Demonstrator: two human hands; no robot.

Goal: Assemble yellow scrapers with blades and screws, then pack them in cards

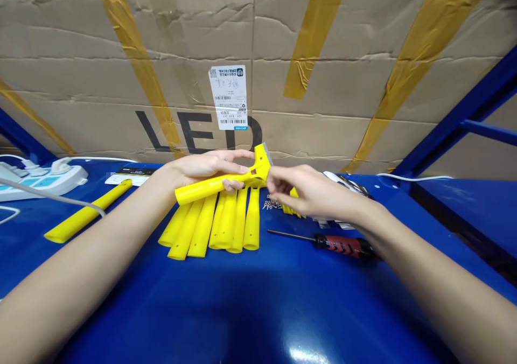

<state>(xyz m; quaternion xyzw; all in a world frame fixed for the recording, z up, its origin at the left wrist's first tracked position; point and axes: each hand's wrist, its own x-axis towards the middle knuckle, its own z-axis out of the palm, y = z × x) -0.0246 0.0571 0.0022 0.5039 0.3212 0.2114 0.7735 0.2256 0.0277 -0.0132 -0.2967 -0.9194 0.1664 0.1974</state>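
At frame centre, left hand (204, 165) is gripping yellow scraper (214, 185), long axis slanting lower-left to upper-right, right hand (302, 189) sitting curled just right of its head (261, 160), pinch unclear.

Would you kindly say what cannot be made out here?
In the head view:
Right hand: its curled fingers hide whether it grips anything.
Yellow tool: the right hand hides part of its head.
Small metal pieces: too small to count.
Screwdriver: handle end behind the right forearm.
White label: handwriting too small to read.
Power strip: cut off by the left edge.
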